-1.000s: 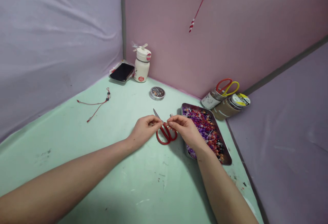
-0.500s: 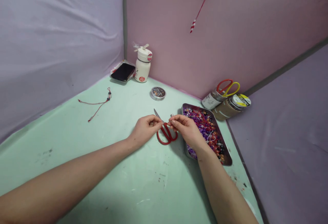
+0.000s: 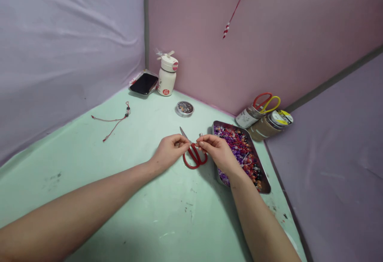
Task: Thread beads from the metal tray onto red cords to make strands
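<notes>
Both hands work close together above red-handled scissors (image 3: pixel 191 163), which lie on the pale green table. My left hand (image 3: pixel 172 148) is closed in a pinch at the scissors' left side; what sits between its fingertips is too small to make out. My right hand (image 3: pixel 218 150) is closed in a pinch too, with a small silvery, clear-looking piece (image 3: pixel 200 135) showing at its fingertips. Under the right wrist stands a metal tin (image 3: pixel 266 180) full of purple, red, orange and black beads (image 3: pixel 231 140).
A round clear case (image 3: pixel 184 109) lies beyond the hands. Left of it is a beaded red cord (image 3: pixel 116 120). Along the back stand a white bottle (image 3: pixel 167 79), a phone (image 3: pixel 145 84), a jar with scissors (image 3: pixel 247 117) and a brown jar (image 3: pixel 266 128). A beaded string (image 3: pixel 235 10) hangs above.
</notes>
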`<control>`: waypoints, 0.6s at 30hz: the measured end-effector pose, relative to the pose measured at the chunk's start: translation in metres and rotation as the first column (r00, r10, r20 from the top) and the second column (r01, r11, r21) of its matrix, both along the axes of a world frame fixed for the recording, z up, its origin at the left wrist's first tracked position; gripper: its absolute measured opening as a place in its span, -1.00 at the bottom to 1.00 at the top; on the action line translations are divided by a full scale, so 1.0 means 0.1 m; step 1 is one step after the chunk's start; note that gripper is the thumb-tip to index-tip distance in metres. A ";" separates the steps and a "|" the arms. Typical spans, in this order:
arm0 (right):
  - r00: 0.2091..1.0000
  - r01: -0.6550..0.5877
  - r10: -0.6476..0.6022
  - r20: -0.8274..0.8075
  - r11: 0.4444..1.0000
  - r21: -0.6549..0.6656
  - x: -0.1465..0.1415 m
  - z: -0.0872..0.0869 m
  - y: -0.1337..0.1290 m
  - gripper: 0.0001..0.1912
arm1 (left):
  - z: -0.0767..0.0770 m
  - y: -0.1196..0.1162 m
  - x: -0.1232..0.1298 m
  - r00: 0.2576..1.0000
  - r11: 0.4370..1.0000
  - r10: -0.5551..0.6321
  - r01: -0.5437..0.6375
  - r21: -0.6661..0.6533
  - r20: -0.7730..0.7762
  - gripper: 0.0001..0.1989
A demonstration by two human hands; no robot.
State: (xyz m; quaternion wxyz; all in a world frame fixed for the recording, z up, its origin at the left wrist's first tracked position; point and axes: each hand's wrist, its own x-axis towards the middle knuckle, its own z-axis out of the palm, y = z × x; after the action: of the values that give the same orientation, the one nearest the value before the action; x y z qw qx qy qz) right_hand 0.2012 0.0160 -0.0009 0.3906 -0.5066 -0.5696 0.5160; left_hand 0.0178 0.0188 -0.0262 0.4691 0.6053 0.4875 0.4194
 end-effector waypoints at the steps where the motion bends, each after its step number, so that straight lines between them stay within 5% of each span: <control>1: 1.000 0.000 0.000 -0.001 1.000 0.001 0.00 0.00 0.00 -0.84 | 0.00 0.00 0.00 1.000 1.000 -0.002 0.002 0.000 -0.001 -0.84; 18: 1.000 0.005 -0.005 0.028 1.000 -0.007 -0.01 -0.01 0.00 -0.84 | 0.03 0.00 0.00 1.000 0.998 -0.027 0.027 -0.048 -0.011 -0.84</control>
State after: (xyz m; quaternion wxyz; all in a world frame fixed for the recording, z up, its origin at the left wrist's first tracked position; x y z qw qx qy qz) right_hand 0.2001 0.0156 -0.0015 0.3819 -0.5167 -0.5718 0.5101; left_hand 0.0181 0.0185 -0.0236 0.4862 0.6029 0.4919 0.3977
